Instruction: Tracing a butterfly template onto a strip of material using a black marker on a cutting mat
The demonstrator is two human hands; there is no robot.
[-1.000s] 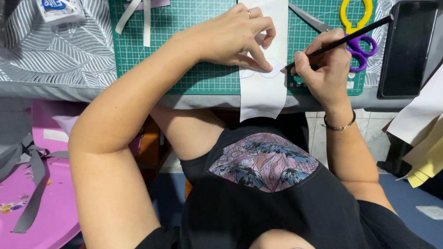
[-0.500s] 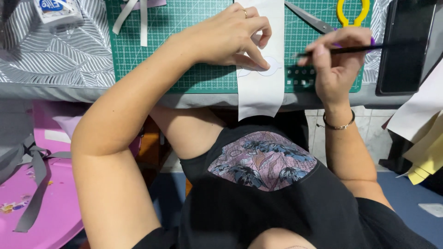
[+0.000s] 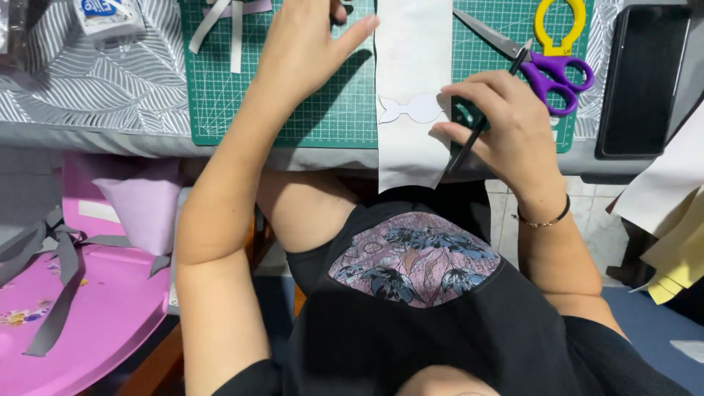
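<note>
A long white paper strip [image 3: 413, 66] lies down the green cutting mat [image 3: 308, 110] and hangs over the table's front edge. A bow-shaped outline [image 3: 411, 108] is drawn on it. My right hand [image 3: 506, 128] holds a thin black pencil [image 3: 490, 103] and its fingertips rest on the strip's right edge beside the outline. My left hand [image 3: 312, 40] hovers over the mat left of the strip, fingers spread, holding nothing.
Scissors with purple and yellow handles [image 3: 546, 55] lie on the mat's right part. A dark phone [image 3: 645, 77] sits at the right. Paper scraps [image 3: 227, 26] and a glue bottle [image 3: 106, 15] lie at upper left. Yellow sheets [image 3: 678, 242] hang at right; pink bag [image 3: 88, 301] lower left.
My left hand has lifted off the strip and moved left and up, uncovering the drawn bow shape. My right hand has turned the pencil upright and come down to the strip's right edge.
</note>
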